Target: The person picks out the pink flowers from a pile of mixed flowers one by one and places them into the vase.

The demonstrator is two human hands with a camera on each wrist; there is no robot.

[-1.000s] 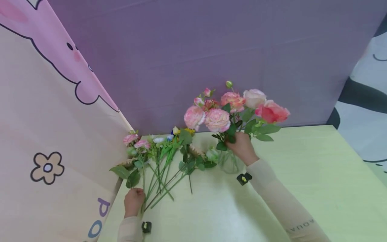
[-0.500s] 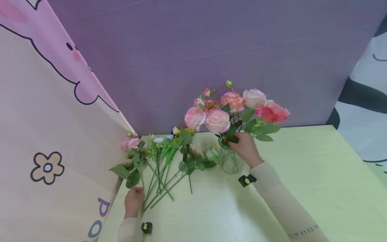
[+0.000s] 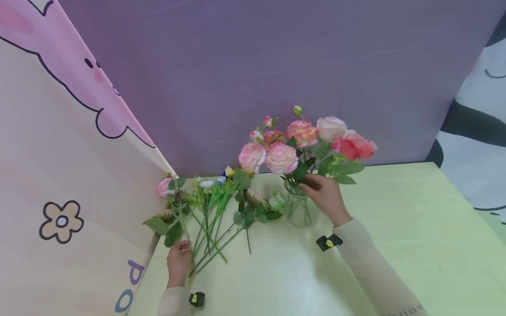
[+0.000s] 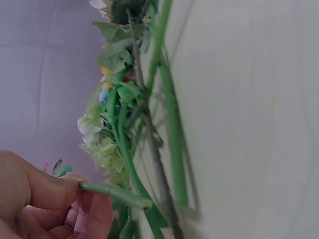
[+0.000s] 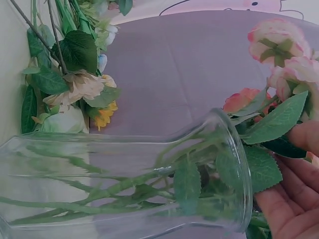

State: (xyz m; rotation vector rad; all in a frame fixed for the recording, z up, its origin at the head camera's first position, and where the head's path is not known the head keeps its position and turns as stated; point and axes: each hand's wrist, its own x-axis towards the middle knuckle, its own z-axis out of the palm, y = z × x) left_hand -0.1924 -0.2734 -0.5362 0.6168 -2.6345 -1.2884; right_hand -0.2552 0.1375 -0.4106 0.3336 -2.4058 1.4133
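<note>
Low at the left, my left hand (image 3: pixel 179 262) pinches the green stem (image 4: pixel 117 193) of a pink flower (image 3: pixel 164 188) between thumb and fingers; the stem's cut end sticks out in the left wrist view. My right hand (image 3: pixel 327 197) is at the mouth of a clear glass vase (image 3: pixel 301 210), touching the leaves (image 5: pixel 276 119) there with thumb and fingers apart. Pink, coral and pale blooms (image 3: pixel 281 158) stand in the vase. Their stems (image 5: pixel 114 189) show through the glass in the right wrist view. The right hand's far fingers are partly hidden.
Several loose flowers (image 3: pixel 215 206) lie between the left hand and the vase, their stems toward the front. A white-green bloom (image 3: pixel 276 201) lies beside the vase. A purple backdrop (image 3: pixel 276 66) rises behind the table (image 3: pixel 269 281), with a printed cloth (image 3: pixel 63 175) at left.
My right hand has drawn back slightly to the right from the leaves; the vase flowers stay put. The pink flower in my left hand has turned and shifted left.
</note>
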